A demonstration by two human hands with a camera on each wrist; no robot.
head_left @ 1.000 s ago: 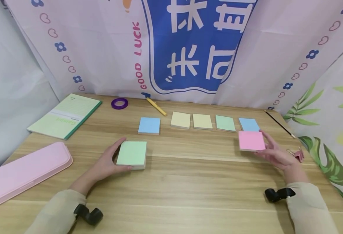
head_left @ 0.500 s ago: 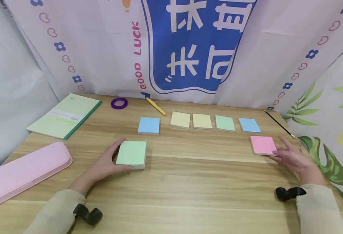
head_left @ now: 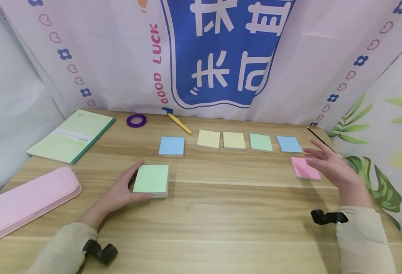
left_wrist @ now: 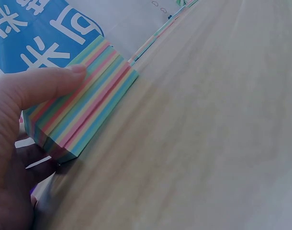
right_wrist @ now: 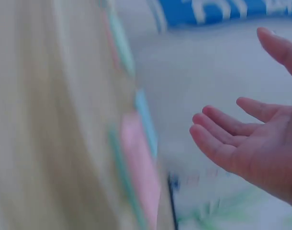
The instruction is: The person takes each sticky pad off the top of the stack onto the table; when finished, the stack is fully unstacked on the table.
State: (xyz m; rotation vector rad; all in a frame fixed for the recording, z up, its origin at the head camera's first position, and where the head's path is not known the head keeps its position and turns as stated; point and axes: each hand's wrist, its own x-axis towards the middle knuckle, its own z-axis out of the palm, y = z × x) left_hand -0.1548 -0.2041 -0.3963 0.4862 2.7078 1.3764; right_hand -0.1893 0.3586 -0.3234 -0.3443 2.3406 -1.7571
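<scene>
My left hand [head_left: 123, 188] grips a thick stack of sticky notes [head_left: 151, 179] with a green top sheet, thumb on the near side and fingers around the far side. In the left wrist view the stack's edge [left_wrist: 91, 103] shows many coloured layers, its lower edge at the tabletop. On the right, a thinner pink-topped sticky note pad [head_left: 305, 168] lies on the table in front of a blue pad [head_left: 289, 144]. My right hand [head_left: 331, 163] is raised over the pink pad's right side, holding nothing. Its fingers are loosely extended in the right wrist view.
Behind lie another blue pad [head_left: 171, 146], two yellow pads [head_left: 208, 139] and a green pad [head_left: 260, 142] in a row. A notebook [head_left: 72, 135], purple tape roll [head_left: 136, 120], yellow pen [head_left: 179, 123], pink case [head_left: 29, 203] and pencil [head_left: 319, 139] surround them on the table [head_left: 214, 220].
The right hand carried the pink pad to the right, set it down in front of the blue pad, let go and lifted away. The left hand stays on its stack.
</scene>
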